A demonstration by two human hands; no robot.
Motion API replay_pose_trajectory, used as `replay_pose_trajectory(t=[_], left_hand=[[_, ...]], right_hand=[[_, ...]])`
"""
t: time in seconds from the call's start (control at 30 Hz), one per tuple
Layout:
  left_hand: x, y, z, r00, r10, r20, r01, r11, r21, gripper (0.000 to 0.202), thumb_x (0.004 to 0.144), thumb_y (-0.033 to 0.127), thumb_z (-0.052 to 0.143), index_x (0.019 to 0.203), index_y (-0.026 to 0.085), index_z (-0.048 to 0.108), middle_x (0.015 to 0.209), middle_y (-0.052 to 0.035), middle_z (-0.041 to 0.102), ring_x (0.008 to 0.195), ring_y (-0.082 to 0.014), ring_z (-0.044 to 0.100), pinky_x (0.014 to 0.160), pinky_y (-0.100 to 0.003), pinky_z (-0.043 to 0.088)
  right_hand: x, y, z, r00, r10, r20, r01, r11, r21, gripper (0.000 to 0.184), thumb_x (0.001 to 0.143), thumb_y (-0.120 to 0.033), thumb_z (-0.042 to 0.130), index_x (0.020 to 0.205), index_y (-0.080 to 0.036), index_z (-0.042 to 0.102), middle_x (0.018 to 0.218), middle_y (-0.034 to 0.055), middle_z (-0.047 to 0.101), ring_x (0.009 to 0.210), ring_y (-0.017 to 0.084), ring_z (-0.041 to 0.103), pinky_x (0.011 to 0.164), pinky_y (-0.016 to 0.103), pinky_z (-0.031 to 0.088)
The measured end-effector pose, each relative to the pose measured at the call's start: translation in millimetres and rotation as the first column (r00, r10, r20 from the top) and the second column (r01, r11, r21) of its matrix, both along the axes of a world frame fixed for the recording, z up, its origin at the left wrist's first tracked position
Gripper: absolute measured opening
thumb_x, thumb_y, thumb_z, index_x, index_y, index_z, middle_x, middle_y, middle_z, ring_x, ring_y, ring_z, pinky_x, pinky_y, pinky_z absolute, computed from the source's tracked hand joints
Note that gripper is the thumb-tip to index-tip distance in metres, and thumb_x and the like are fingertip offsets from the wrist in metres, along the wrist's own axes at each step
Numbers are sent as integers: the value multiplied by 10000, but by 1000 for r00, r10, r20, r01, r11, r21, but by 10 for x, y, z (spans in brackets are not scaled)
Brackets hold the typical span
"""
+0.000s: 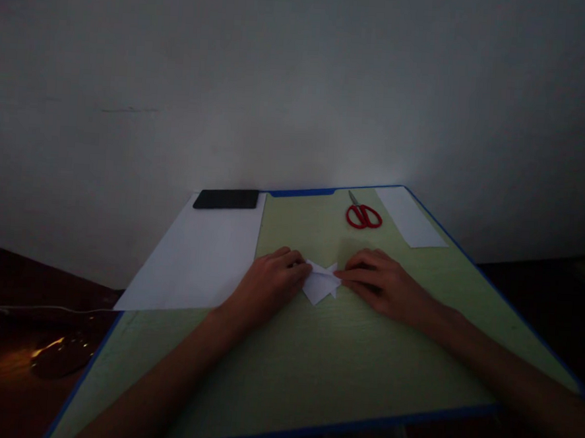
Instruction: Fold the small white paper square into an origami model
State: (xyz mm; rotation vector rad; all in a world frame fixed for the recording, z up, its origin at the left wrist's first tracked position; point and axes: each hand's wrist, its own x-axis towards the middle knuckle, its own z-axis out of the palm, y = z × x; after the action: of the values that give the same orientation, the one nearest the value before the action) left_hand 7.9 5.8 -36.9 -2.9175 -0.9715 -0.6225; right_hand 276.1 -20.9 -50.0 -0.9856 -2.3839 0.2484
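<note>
A small piece of folded white paper (319, 287) lies at the middle of the table, its corners pointing out in several directions. My left hand (280, 276) pinches its left side, with the fingers curled and partly hiding that edge. From the right, my right hand (378, 282) grips the other side between thumb and fingertips. A raised fold runs across the paper between the two hands. The dim light hides the finer creases.
Red-handled scissors (363, 215) lie beyond my right hand. A large white sheet (195, 259) covers the left, with a black phone (225, 199) on its far end. A white paper strip (411, 218) is at the right. The blue-edged table (312, 379) meets a wall (301, 81).
</note>
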Motion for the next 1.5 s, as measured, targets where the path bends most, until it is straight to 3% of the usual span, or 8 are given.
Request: replay_pose_trajectory(t=[0.4,0.63,0.83,1.13,1.37,1.5], left_hand=[[-6,-17,44,999,-18,40,22,994,-103,195,972,164,530,1040,128,709,1017,-120,701,966,-220,640,852,-387,568],[-16,17,0,997,2,74,6,995,-97,212,1007,217,504,1054,161,703,979,-99,696,946,-207,645,846,-373,562],[-4,26,-28,997,-3,72,9,997,-73,240,993,180,516,1159,158,688,988,-98,687,899,-200,641,776,-355,566],[4,36,-99,987,24,159,-1,990,-142,240,977,173,546,1138,164,723,1015,-99,686,903,-193,650,800,-352,552],[22,30,-99,981,52,186,-16,982,-189,225,974,180,553,1110,162,731,986,-90,680,863,-179,646,770,-328,539],[27,21,-81,986,60,157,-28,981,-194,218,972,176,552,1098,161,730,987,-90,673,865,-179,642,764,-317,530]], right_hand=[[-12,-69,37,996,19,91,-24,999,49,326,984,-167,529,1237,-279,700,1015,72,679,931,211,602,839,402,490],[-40,-109,77,992,20,128,-31,996,79,347,988,-153,500,1259,-251,693,1011,89,671,905,212,600,811,390,512],[-29,-94,50,995,28,99,-34,998,59,361,989,-148,499,1273,-268,686,1018,85,665,898,203,594,799,384,520],[-20,-67,7,999,33,31,-33,999,-2,363,970,-129,532,1254,-286,695,1002,68,661,886,187,604,785,356,526],[-49,-74,-5,990,-113,-78,110,993,-45,164,931,-197,636,1037,-218,759,950,56,687,845,178,650,776,351,528],[-64,-98,26,979,-143,-144,130,987,-97,151,905,-212,669,1030,-205,752,914,45,677,738,147,632,723,320,532]])
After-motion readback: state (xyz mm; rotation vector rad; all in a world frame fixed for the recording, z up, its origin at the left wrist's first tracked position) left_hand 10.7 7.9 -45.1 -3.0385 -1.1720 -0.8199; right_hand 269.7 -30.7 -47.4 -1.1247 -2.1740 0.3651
